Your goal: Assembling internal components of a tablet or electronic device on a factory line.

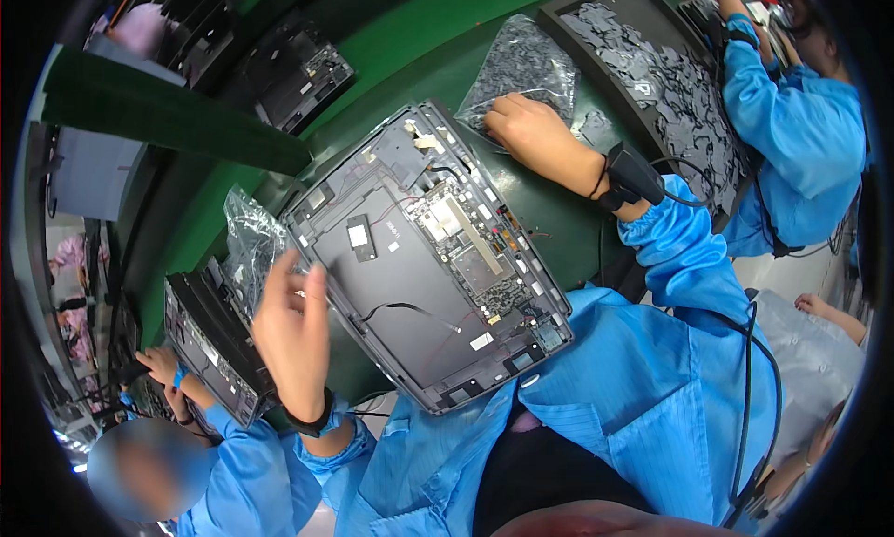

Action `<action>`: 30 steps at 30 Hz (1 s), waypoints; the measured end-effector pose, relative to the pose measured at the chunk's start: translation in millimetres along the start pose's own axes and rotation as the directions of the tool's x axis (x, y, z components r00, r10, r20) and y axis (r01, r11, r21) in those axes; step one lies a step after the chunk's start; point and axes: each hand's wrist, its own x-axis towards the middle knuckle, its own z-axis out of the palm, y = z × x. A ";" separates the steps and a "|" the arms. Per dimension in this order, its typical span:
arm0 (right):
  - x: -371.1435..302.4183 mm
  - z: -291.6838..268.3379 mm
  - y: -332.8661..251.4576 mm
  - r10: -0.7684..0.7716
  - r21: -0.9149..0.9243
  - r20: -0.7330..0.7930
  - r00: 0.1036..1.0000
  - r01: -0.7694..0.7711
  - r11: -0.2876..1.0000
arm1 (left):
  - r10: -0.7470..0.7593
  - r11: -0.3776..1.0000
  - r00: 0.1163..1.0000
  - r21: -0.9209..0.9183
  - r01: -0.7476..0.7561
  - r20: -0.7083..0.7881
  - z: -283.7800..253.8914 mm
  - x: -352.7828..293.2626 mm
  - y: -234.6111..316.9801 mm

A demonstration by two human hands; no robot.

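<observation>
An opened dark-grey tablet or laptop housing (386,285) lies tilted in front of me, with a green circuit board (470,248) along its right side. A small black rectangular module (360,238) with a white label rests on its bare panel. Beside the housing's left edge, my left hand (293,337) is raised, thumb and fingers apart, slightly blurred. My right hand (535,136) reaches beyond the housing to a clear plastic bag (521,67) of small dark parts. Its fingers curl down at the bag's near edge, and their tips are hidden. A strap with a black cabled unit circles my right wrist.
A dark tray (643,136) heaped with grey cut pieces stands at the far right. Crumpled clear plastic (251,234) and stacked dark housings (209,351) lie left. Another opened housing (298,81) sits beyond a green post (177,108). Co-workers in blue sleeves (778,118) flank me.
</observation>
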 end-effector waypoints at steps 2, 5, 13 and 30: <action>2.1 -7.1 -3.2 0.035 0.057 -0.003 0.999 -0.034 0.998 | 0.257 0.966 0.912 0.077 -0.246 -0.318 -0.1 0.6 17.8; 11.0 -18.3 -7.5 0.149 0.221 -0.047 0.988 -0.135 0.966 | 0.757 0.643 0.619 0.406 -0.649 -0.209 7.9 18.5 45.6; 31.3 -60.9 -35.9 0.480 0.822 -0.036 0.876 -0.247 0.512 | 0.859 0.255 0.493 0.718 -0.647 0.139 59.6 49.7 62.6; 96.8 -83.3 -71.3 0.034 0.387 0.077 0.996 -0.061 0.920 | 0.487 0.853 0.714 0.100 -0.512 -0.503 5.5 -8.8 -19.1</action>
